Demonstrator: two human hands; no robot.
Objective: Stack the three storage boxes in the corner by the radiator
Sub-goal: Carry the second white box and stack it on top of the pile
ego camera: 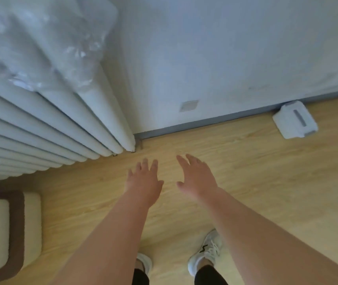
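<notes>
A white ribbed radiator (47, 128) runs along the left wall and ends at the room corner (139, 140). Both my arms stretch forward over the wooden floor (246, 182) in front of that corner. My left hand (143, 179) is palm down with fingers apart and holds nothing. My right hand (197, 177) is beside it, also spread and empty. No storage box is in view.
Clear plastic wrap (40, 42) lies over the radiator top. A small white device (294, 120) sits on the floor against the grey skirting at right. A cream and brown upholstered seat (10, 233) stands at lower left. My white shoes (205, 254) are below.
</notes>
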